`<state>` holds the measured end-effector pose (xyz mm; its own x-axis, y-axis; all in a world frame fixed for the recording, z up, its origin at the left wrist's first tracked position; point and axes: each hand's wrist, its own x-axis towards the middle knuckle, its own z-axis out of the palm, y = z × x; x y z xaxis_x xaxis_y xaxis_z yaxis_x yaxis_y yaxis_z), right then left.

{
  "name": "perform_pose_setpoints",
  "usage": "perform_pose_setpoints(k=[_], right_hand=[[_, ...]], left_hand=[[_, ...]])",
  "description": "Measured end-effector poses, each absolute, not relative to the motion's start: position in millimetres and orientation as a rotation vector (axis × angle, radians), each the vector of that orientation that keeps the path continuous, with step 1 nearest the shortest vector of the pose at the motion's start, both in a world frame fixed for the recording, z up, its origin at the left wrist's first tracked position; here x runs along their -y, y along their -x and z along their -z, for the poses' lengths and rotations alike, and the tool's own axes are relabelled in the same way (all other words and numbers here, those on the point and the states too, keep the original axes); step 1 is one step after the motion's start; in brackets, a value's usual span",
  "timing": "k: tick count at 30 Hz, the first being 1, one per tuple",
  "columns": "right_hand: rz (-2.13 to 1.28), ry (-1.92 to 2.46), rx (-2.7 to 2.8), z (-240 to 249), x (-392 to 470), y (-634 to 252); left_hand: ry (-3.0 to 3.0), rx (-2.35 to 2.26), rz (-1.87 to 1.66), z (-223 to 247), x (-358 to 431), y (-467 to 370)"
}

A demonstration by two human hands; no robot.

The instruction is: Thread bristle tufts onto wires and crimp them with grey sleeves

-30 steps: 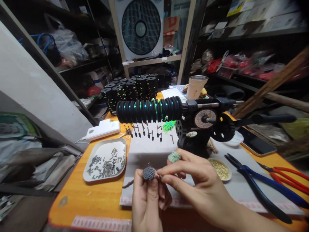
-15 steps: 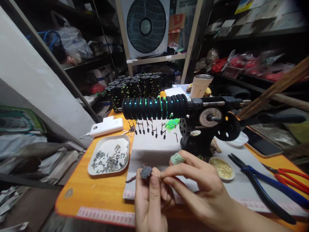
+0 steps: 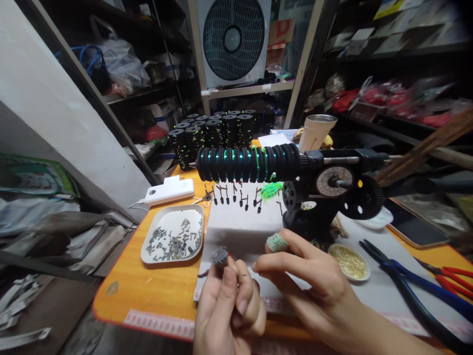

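Note:
Near the table's front edge, my left hand is closed round a bundle of thin dark grey pieces, whose ends stick up above the thumb. A small orange-red bit shows beside the bundle. My right hand is just to the right, apart from the left, with its fingers spread and slightly curled. Green material is wrapped round one of its fingertips. Behind the hands is a black winding machine bearing a ribbed black roll with green and blue threads; small dark pieces hang below the roll.
A white tray of small grey parts is at left, near a white power strip. At right are a dish of gold parts, blue-handled pliers, red-handled pliers and a phone. Black spools and a cup stand behind.
My right hand has come away from my left, and its fingers have opened. The bundle in my left hand has tilted. The whole view has shifted slightly.

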<state>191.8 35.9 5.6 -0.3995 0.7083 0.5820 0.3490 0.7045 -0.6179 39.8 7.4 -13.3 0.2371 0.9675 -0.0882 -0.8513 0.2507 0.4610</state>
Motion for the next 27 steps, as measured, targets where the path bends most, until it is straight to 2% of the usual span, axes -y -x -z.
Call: perform_pose_setpoints(k=[16, 21, 27], right_hand=[[-0.536, 0.752, 1.957, -6.2, -34.7, -192.3], [-0.456, 0.74, 1.96, -4.9, -32.9, -191.3], [-0.403, 0.799, 2.01, -10.9, -29.2, -188.3]], left_hand=[[-0.27, -0.426, -1.135, 13.8, -9.0, -42.1], [-0.279, -0.565, -1.248, 14.5, -7.2, -53.6], [-0.437, -0.635, -1.682, 13.2, -6.9, -63.0]])
